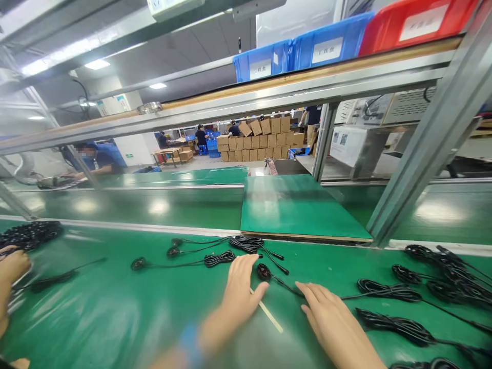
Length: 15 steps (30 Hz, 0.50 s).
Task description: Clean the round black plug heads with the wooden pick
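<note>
Two hands (242,292) (330,318) flat by black cables (269,271) — bin labels (260,68) unreadable.

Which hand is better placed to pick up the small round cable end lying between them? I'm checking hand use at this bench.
Probably the left hand: its fingertips lie right beside the round cable end on the green mat. The right hand rests flat, farther down the lead, and neither hand holds anything.

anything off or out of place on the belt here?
One thing: a thin pale stick lies loose on the green belt between the left hand and right hand, the only item that isn't a black cable. The cable by the fingers trails uncoiled, while those at the right are bundled. No damage visible.
</note>
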Available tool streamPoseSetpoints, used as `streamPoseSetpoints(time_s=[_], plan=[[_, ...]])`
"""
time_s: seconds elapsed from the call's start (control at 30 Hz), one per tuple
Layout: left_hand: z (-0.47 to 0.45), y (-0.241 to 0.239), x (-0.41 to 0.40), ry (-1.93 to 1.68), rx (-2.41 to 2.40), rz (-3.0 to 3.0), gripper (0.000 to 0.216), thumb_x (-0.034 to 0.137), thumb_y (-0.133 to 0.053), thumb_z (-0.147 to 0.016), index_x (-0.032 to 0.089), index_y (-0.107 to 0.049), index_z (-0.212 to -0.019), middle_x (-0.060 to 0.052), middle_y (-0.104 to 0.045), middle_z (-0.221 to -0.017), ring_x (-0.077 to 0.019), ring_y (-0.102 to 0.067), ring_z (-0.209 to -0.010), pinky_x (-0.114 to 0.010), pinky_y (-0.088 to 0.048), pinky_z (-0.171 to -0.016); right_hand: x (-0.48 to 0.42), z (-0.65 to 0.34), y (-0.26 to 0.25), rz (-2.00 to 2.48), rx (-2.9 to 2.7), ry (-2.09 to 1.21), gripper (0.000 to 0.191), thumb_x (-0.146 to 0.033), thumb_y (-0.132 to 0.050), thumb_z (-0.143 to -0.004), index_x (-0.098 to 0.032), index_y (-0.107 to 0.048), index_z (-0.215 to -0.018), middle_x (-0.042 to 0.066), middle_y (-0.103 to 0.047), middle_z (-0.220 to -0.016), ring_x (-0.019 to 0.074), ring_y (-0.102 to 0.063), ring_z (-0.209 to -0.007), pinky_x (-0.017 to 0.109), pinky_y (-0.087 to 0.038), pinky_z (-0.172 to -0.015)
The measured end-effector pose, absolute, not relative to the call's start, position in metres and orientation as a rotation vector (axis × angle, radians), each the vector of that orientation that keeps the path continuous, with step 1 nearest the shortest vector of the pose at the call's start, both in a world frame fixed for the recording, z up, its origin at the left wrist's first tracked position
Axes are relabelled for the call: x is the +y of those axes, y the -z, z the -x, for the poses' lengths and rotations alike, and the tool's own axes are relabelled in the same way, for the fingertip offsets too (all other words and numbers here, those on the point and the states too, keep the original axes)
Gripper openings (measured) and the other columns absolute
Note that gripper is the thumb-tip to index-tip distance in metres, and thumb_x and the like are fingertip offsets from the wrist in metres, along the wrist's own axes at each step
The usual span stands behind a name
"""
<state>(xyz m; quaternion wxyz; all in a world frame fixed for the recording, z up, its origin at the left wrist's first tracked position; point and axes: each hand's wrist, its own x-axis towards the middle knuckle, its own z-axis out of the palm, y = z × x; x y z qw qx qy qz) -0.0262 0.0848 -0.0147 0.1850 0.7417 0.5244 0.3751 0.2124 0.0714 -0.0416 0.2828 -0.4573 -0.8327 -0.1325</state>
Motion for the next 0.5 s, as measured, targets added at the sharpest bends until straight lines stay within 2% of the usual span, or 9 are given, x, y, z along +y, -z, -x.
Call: streamPoseSetpoints(time_s=[0.07, 0.17, 0.23, 0.3, 0.37, 0.5], plan=[[0.023, 0.018, 0.094, -0.995, 1.461, -2.068, 0.050, 0.026, -0.070, -0.080, 0.017, -0.056, -0.127, -0.013, -0.061, -0.131, -0.0320, -0.049, -0.126, -0.059, -0.025, -0.117, 0.074, -0.213, 0.045, 1.203, -2.248, 0.411, 0.035, -0.012, -0.032, -0.089, -0.015, -0.062, -0.107, 0.011, -0.065, -0.091, 0.0300, -0.065, -0.080, 0.044, -0.051, -0.070], [0.020, 0.020, 0.095, -1.000, 1.452, -2.036, 0.025, 0.021, -0.063, -0.085, 0.019, -0.064, -0.110, -0.008, -0.069, -0.111, -0.0273, -0.059, -0.111, -0.055, -0.035, -0.113, 0.070, -0.212, 0.041, 1.192, -2.284, 0.443, 0.031, -0.013, -0.031, -0.091, -0.020, -0.061, -0.088, 0.004, -0.054, -0.073, 0.0242, -0.059, -0.059, 0.036, -0.046, -0.054], [0.019, 0.021, 0.092, -1.005, 1.428, -2.020, 0.031, 0.018, -0.060, -0.085, 0.019, -0.062, -0.116, -0.009, -0.067, -0.118, -0.0262, -0.057, -0.117, -0.050, -0.040, -0.110, 0.064, -0.210, 0.033, 1.199, -2.295, 0.419, 0.031, -0.015, -0.029, -0.097, -0.020, -0.060, -0.092, 0.001, -0.050, -0.075, 0.0184, -0.057, -0.053, 0.031, -0.042, -0.048], [0.018, 0.023, 0.090, -0.996, 1.397, -2.004, 0.051, 0.020, -0.066, -0.082, 0.017, -0.052, -0.131, -0.013, -0.058, -0.135, -0.0275, -0.050, -0.128, -0.048, -0.039, -0.113, 0.058, -0.209, 0.024, 1.200, -2.291, 0.372, 0.031, -0.018, -0.026, -0.102, -0.020, -0.057, -0.104, 0.001, -0.049, -0.082, 0.0140, -0.057, -0.052, 0.028, -0.041, -0.046], [0.018, 0.025, 0.091, -0.978, 1.376, -1.980, 0.067, 0.024, -0.072, -0.078, 0.015, -0.045, -0.139, -0.015, -0.051, -0.143, -0.0297, -0.046, -0.133, -0.049, -0.036, -0.115, 0.054, -0.207, 0.017, 1.186, -2.285, 0.332, 0.033, -0.022, -0.023, -0.106, -0.021, -0.055, -0.109, 0.000, -0.049, -0.086, 0.0127, -0.059, -0.055, 0.027, -0.042, -0.047], [0.018, 0.024, 0.095, -0.945, 1.327, -1.938, 0.050, 0.020, -0.070, -0.079, 0.018, -0.056, -0.127, -0.012, -0.061, -0.131, -0.0298, -0.053, -0.125, -0.051, -0.038, -0.111, 0.050, -0.204, 0.015, 1.167, -2.282, 0.315, 0.037, -0.031, -0.020, -0.110, -0.022, -0.056, -0.109, 0.000, -0.053, -0.087, 0.0134, -0.062, -0.059, 0.027, -0.046, -0.050]])
